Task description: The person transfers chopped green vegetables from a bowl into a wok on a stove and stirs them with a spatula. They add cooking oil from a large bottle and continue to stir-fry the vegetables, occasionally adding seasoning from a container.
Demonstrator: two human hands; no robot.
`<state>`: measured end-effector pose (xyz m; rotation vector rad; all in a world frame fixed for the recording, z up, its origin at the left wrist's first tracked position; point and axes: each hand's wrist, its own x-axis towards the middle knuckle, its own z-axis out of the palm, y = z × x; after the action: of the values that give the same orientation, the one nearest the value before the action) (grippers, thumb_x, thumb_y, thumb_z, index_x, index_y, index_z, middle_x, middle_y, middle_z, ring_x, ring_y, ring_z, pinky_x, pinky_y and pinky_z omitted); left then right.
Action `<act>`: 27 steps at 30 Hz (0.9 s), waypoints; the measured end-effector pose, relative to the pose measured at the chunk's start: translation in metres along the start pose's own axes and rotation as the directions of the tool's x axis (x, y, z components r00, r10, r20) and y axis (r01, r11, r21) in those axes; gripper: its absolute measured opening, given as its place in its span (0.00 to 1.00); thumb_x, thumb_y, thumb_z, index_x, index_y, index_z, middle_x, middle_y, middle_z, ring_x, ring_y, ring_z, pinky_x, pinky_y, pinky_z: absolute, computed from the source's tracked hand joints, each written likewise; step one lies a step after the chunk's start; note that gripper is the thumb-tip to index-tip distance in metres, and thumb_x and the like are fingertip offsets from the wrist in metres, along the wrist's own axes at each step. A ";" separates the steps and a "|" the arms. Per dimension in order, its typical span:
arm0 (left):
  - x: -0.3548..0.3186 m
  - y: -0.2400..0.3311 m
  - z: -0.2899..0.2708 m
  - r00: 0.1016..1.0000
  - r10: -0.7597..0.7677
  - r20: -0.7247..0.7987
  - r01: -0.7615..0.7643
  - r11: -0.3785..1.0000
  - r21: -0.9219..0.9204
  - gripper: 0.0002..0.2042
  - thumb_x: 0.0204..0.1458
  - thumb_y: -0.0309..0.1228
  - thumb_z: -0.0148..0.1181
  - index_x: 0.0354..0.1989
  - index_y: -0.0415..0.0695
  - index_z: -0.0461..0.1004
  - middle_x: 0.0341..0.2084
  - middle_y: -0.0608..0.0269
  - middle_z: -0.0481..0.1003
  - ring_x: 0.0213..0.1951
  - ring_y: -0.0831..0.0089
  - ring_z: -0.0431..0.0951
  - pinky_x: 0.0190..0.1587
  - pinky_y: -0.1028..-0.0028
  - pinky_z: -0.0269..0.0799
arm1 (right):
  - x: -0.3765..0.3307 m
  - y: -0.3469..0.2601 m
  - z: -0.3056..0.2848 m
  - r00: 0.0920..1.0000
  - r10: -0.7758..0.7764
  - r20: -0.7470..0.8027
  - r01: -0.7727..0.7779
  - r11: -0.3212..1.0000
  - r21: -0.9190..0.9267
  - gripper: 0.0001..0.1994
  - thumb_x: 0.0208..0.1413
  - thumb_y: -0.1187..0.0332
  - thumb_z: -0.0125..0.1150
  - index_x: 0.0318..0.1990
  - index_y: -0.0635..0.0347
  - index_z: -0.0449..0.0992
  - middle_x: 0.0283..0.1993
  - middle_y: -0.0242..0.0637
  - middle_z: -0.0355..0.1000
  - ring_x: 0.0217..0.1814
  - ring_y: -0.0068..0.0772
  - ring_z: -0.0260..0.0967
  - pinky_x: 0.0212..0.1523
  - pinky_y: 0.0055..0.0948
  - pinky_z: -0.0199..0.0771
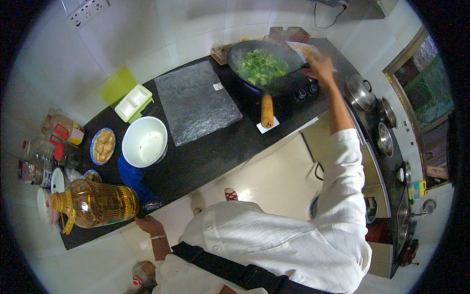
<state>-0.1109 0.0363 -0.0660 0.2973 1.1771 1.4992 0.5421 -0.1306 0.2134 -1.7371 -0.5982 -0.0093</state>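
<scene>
Chopped green vegetables (262,67) lie in a dark wok (238,51) on the stove, its wooden handle (267,111) pointing towards me. My right hand (320,68) reaches over the wok's right side, partly smeared by motion. Close to its fingers is a flat white and orange thing (299,48); whether I grip it is unclear. At the counter's front edge, my left hand (150,226) hangs low beside a small dark bottle (148,208) and the base of a large yellow oil jug (100,203). The left fingers are mostly hidden.
A dark slab (196,105) lies left of the stove. Near it are a white bowl (144,142), a green-and-white box (133,104), a blue cloth (132,179) and a plate of pale food (103,146). Bottles crowd the far left. A lid (360,93) and metal bowls (386,138) stand right.
</scene>
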 end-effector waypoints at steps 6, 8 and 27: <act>0.006 0.001 -0.011 0.999 0.028 -0.015 -0.028 0.999 0.026 0.10 0.55 0.40 0.44 0.34 0.47 0.66 0.26 0.73 0.66 0.22 0.82 0.59 0.23 0.81 0.55 | -0.008 -0.009 0.042 0.955 -0.253 0.153 0.296 0.835 -0.465 0.12 0.44 0.64 0.58 0.32 0.63 0.77 0.20 0.47 0.70 0.21 0.33 0.69 0.27 0.33 0.68; 0.015 -0.004 -0.016 1.000 0.017 0.004 -0.017 0.999 0.036 0.11 0.55 0.40 0.44 0.37 0.46 0.67 0.29 0.71 0.67 0.25 0.81 0.62 0.26 0.81 0.57 | -0.027 -0.041 0.032 0.919 -0.328 0.220 0.395 0.776 -0.492 0.13 0.45 0.63 0.58 0.32 0.63 0.77 0.21 0.47 0.71 0.23 0.35 0.70 0.28 0.32 0.69; 0.040 -0.020 -0.035 0.867 0.385 0.315 -0.478 0.822 0.311 0.16 0.55 0.39 0.42 0.44 0.41 0.67 0.41 0.60 0.71 0.42 0.69 0.69 0.46 0.72 0.65 | 0.054 0.110 -0.038 0.929 0.312 0.198 -0.369 0.827 0.425 0.13 0.53 0.69 0.53 0.44 0.65 0.71 0.42 0.39 0.68 0.42 0.29 0.67 0.42 0.26 0.72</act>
<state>-0.1376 0.0499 -0.1147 1.0502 1.2502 1.5530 0.6441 -0.1592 0.1404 -1.3626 -0.3297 0.4613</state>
